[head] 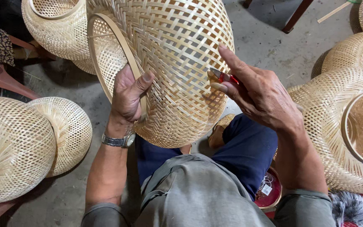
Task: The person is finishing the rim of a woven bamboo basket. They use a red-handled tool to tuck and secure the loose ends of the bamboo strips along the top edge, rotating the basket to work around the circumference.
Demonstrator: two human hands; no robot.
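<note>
**Woven bamboo shade held and worked by two hands**

The concrete floor (269,46) is seen across the frame, ringed with woven bamboo pieces. A large finished shade (341,126) is set at the right edge, two more (26,143) at the lower left, and another (59,29) at the upper left. The woven bamboo shade (169,63) being worked is held tilted at the upper centre of the frame, above the knees in dark blue trousers (248,155). Its hoop rim is clasped by the left hand (127,98), thumb over the edge, a wristwatch (118,141) worn below. A small red tool (222,77) is pinched in the closed right hand (261,98) and pressed against the weave. A red tin (269,191) is seen at the lower right.
</note>
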